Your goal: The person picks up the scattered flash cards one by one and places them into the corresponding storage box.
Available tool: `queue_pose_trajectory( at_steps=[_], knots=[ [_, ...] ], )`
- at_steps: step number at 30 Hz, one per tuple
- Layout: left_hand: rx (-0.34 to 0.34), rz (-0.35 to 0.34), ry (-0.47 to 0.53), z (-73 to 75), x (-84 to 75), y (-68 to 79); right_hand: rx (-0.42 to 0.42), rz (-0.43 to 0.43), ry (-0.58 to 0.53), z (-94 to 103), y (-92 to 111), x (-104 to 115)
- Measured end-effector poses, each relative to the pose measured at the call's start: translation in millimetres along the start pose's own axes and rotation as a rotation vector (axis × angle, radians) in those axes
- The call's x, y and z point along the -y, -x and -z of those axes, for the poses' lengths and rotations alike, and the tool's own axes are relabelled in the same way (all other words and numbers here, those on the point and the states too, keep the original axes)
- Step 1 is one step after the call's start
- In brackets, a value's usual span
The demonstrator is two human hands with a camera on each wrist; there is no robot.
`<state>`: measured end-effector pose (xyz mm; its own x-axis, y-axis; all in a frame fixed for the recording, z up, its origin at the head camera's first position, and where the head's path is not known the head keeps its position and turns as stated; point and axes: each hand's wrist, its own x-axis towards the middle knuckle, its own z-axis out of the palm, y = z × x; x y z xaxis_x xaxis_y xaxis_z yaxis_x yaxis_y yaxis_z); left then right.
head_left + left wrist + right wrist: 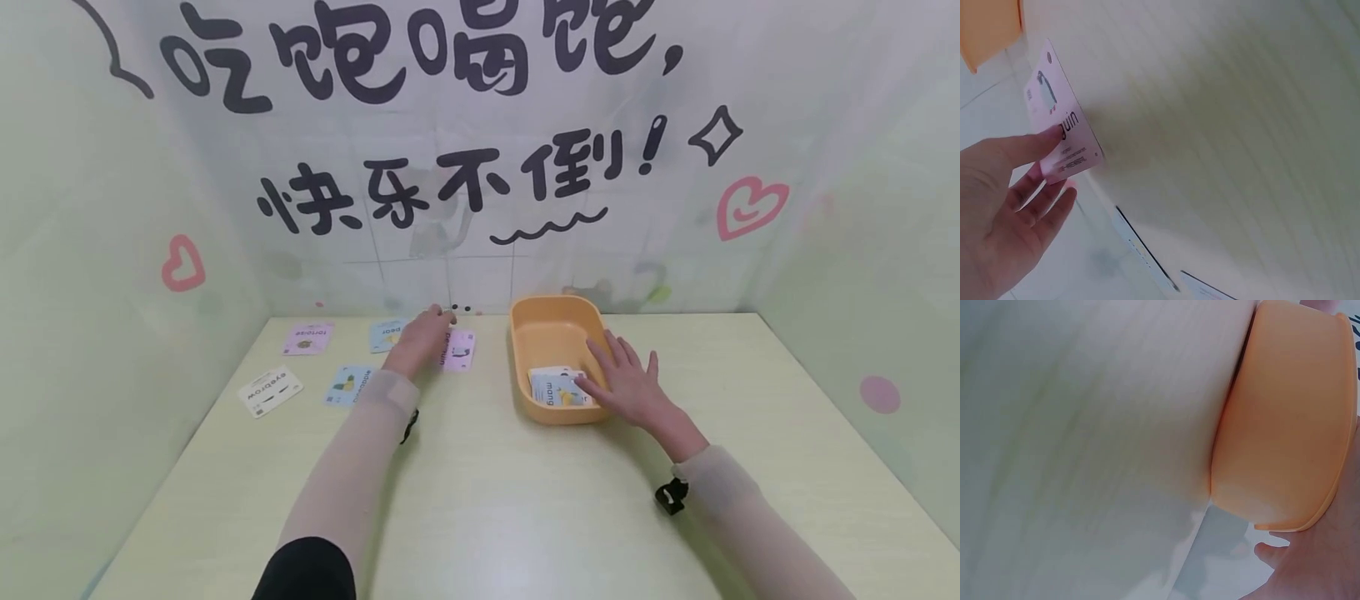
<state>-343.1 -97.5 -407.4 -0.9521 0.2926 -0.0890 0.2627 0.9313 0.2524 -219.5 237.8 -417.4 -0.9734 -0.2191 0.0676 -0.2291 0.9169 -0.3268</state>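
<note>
My left hand (422, 343) pinches a pink penguin card (1054, 112) at one edge, the thumb over its printed face and the fingers behind. In the left wrist view the card is tilted up against the pale table. Beside the orange plastic basket (555, 342), my right hand (633, 390) reaches over the right rim with fingers spread and straight. Several cards lie in the front of the basket, a blue one with a mango picture (549, 390) on top. The right wrist view shows the basket's outer wall (1285, 419) with part of the hand (1316, 565) at its rim.
Left of my left hand lie a pink tortoise card (308, 339), a white eyebrow card (271, 391) and two blue cards, the nearer one (347, 386) partly behind the sleeve. A printed white curtain (465, 287) hangs along the table's back edge.
</note>
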Motion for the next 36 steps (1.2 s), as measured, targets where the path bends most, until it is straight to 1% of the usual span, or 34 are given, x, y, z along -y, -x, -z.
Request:
queue_pose_trajectory(
  at_steps=[3,6,10,13,20,22,24,29,31,33,36],
  knots=[
    [-0.059,0.032,0.06,2.1,1.4,-2.8,0.001,-0.002,0.004,0.0,0.4,-0.4],
    [-0.092,0.044,0.128,5.0,2.4,-3.9,0.001,-0.003,0.003,0.3,1.2,-0.5],
    [-0.084,0.07,0.255,9.4,2.5,-3.2,0.004,-0.004,-0.003,1.1,1.8,-0.4],
    [-0.075,0.073,0.307,12.5,2.1,-2.0,0.014,-0.007,0.002,1.6,1.8,-0.4],
    [-0.117,0.03,0.365,22.2,-0.6,0.7,0.005,-0.005,0.018,1.5,-1.0,-1.6],
    [-0.115,0.029,0.382,24.1,-1.9,2.0,0.013,-0.007,0.022,0.3,-0.2,-2.2],
    [-0.127,0.027,0.406,26.1,-3.7,3.4,0.017,-0.007,0.029,-0.7,0.7,-2.0],
    [-0.213,0.019,0.485,34.9,-10.8,8.3,0.015,-0.009,0.041,-0.6,0.6,-0.8],
    [-0.237,0.018,0.508,37.9,-14.3,9.9,0.017,-0.01,0.045,0.0,0.2,-0.7],
    [-0.244,0.014,0.527,40.8,-18.4,11.5,0.018,-0.009,0.049,0.6,0.0,-0.4],
    [-0.236,-0.001,0.57,44.4,-25.6,14.1,0.028,-0.013,0.056,1.6,0.0,0.3]
  ],
)
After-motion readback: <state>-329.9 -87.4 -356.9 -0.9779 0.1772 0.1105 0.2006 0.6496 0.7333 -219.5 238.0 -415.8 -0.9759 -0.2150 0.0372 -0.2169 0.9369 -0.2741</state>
